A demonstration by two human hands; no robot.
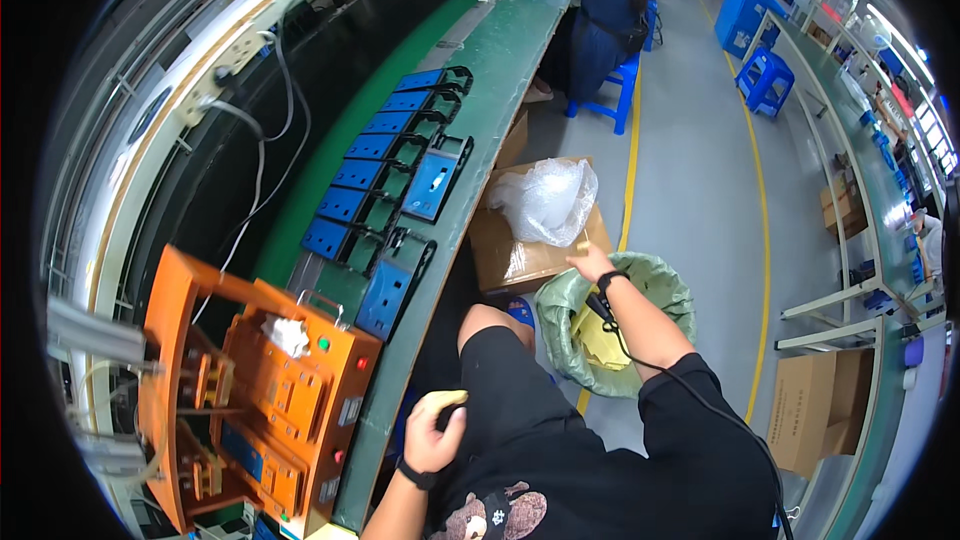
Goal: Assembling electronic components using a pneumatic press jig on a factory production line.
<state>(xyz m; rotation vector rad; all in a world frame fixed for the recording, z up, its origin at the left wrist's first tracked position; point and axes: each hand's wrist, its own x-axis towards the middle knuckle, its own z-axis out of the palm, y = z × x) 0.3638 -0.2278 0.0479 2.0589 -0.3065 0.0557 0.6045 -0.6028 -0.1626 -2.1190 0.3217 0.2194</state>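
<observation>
My left hand (pixel 432 432) is raised over my lap, beside the bench edge. Its fingers curl with the thumb apart, and I see nothing in its grasp. Yellow covers the fingertips. My right hand (pixel 592 263) reaches over the near right edge of a cardboard box (pixel 500 262), its fingers apart, with yellow at a fingertip. Clear bubble wrap (pixel 548 202) lies on that box, just beyond the hand. Below my right forearm stands a bin with a green liner (pixel 665 290), holding yellow sheets (pixel 598 345). A black cord runs from my right wrist along the arm.
On the green bench (pixel 500 70) lie several blue panels in black frames (pixel 358 173). An orange fixture (pixel 290 380) stands at the near left. Farther up the bench, a person (pixel 600 20) sits on a blue stool (pixel 610 95). Shelving and an open carton (pixel 815 400) line the right.
</observation>
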